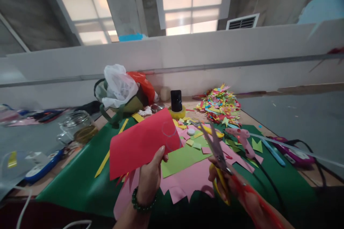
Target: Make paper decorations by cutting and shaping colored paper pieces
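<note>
1. The red paper (139,143) is just left of the frame's centre, raised in front of the view; the left hand (153,171) has it by the lower right edge, thumb on the near face, fingers behind, closed on it.
2. That grip seems chosen to steady the sheet near its pencilled circles (168,129) while leaving these uncovered and towards the scissors (219,150).
3. The right hand (219,182), right of centre in the lower frame, is curled round the yellow handles; the blades stand apart, pointing up, and do not touch the paper. How each finger sits in the loops is too blurred to tell.
4. The left forearm rises from the bottom centre, wearing a bracelet (143,202); the right one slants in from the lower right corner.
5. Pink paper (185,182) and light green paper (185,159) lie low in the centre, probably within easy reach.
6. The phone (176,101) stands upright at upper centre, apparently propped by the yellow roll (176,114).
7. The glue gun (240,136) lies right of the blades, perhaps kept handy.
</note>
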The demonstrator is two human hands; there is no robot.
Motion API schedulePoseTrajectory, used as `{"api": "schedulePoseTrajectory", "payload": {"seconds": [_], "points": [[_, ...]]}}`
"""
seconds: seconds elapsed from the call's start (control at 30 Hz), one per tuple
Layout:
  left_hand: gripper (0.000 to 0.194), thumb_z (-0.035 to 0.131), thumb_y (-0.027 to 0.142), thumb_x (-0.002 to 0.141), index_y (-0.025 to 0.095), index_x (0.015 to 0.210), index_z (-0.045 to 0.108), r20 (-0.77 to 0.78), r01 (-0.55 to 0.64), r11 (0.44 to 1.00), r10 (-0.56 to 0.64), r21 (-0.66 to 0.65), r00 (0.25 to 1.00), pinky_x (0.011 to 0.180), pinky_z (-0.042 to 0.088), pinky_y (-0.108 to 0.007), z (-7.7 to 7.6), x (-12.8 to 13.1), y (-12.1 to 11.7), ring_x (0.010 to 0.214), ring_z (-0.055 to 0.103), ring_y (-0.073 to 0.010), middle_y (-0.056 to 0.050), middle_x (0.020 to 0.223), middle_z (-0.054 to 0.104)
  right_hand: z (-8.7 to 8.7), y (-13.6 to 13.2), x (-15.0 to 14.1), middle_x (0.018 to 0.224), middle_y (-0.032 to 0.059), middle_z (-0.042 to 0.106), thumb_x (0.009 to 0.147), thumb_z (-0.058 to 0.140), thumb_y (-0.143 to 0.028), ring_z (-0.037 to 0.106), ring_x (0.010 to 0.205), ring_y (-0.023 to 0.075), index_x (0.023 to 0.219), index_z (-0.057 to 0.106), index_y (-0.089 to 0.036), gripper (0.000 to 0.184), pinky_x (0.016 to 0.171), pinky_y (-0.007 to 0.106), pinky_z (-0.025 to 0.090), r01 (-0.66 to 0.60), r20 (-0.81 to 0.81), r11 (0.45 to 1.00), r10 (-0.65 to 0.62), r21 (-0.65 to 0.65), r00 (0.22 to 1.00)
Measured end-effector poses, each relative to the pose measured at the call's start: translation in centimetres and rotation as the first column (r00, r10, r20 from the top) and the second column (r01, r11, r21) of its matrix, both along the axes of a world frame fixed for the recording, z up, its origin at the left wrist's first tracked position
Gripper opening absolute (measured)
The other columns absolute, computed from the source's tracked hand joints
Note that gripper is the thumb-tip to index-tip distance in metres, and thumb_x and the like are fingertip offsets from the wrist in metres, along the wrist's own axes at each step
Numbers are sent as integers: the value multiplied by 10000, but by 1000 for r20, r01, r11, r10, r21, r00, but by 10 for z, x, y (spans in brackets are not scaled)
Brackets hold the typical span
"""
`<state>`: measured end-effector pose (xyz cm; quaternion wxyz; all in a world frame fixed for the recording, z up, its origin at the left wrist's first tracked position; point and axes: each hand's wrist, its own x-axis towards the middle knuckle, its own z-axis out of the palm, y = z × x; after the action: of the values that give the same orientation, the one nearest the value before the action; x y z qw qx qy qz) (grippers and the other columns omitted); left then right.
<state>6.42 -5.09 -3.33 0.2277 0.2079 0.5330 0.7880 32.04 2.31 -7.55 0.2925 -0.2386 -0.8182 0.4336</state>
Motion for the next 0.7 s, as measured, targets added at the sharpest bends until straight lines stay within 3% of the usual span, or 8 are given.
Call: {"api": "schedulePoseTrajectory", "payload": {"seconds": [0.13,0.23,0.33,0.5,0.6,0.7], "points": [[95,743,265,589,238,575,653,32,2,999,-3,41,999,682,539,-309,3,-7,-4,629,608,-168,17,616,644,10,13,-16,1006,116,666,872,352,-676,664,838,254,1388,458,-319,637,708,361,564,-164,-69,975,155,-149,986],[126,758,240,483,209,536,648,179,32,997,-45,74,983,683,550,-296,5,-3,-3,617,621,-155,23,585,654,16,12,-39,924,104,644,896,334,-664,608,672,196,1332,508,-271,611,595,321,537,-181,-224,932,112,-313,968],[149,759,210,425,176,467,619,360,118,992,-126,42,924,592,537,-263,3,12,-2,527,584,-125,24,502,617,31,12,-65,960,95,625,873,482,-608,605,709,177,1290,515,-228,565,581,288,516,-193,-376,870,9,-454,927],[113,714,165,382,162,398,602,463,270,962,-222,-38,858,504,501,-233,-3,25,-1,473,556,-112,13,446,604,57,18,-94,821,6,569,722,725,-385,574,710,149,1095,585,-208,435,668,288,518,-47,-520,879,-236,-474,821],[117,724,153,394,172,402,608,481,358,934,-313,-3,819,533,526,-253,-5,28,0,490,589,-135,7,475,642,58,20,-101,751,-37,509,693,724,-297,528,619,119,1095,564,-220,440,573,262,510,20,-555,880,-316,-474,770],[123,787,207,460,180,519,682,501,358,931,-344,72,794,620,555,-272,-6,37,0,603,664,-177,-10,593,711,51,18,-107,754,-43,489,706,691,-264,511,598,114,1154,526,-231,478,503,240,494,40,-556,887,-323,-460,766]]}}
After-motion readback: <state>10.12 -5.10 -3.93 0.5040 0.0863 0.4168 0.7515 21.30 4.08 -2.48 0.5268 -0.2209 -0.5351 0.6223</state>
